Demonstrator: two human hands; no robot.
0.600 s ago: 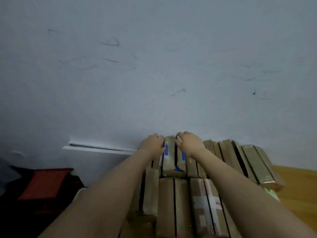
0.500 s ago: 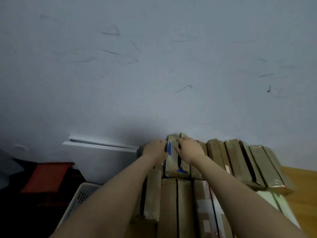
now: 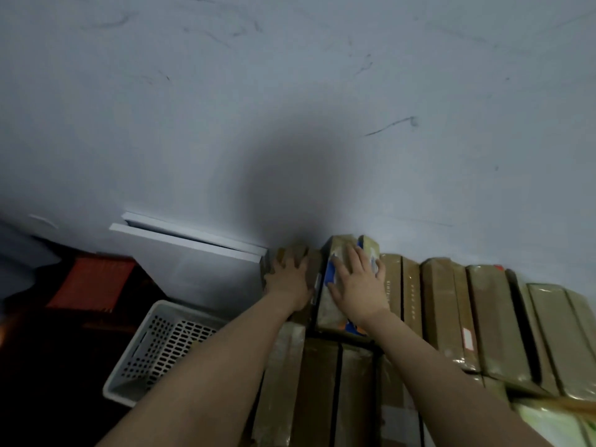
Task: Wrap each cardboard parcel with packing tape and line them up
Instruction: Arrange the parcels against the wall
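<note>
Several tape-wrapped brown cardboard parcels (image 3: pixel 442 311) stand packed side by side in rows against the grey wall. One parcel with blue print (image 3: pixel 332 304) sits in the back row, slightly raised above its neighbours. My right hand (image 3: pixel 356 282) lies flat on top of it with fingers spread. My left hand (image 3: pixel 288 279) rests with straight fingers on the brown parcel (image 3: pixel 295 251) just to its left, at the row's left end. A nearer row of parcels (image 3: pixel 322 391) runs under my forearms.
A white perforated plastic basket (image 3: pixel 154 346) stands on the dark floor at lower left. A red object (image 3: pixel 93 282) lies beyond it. A white board (image 3: pixel 190 240) leans on the wall. Pale green packets (image 3: pixel 548 424) sit at lower right.
Both hands went from gripping the blue-printed parcel's far end to lying flat, the right on top of it, the left on the neighbouring parcel. The camera tilted down and left.
</note>
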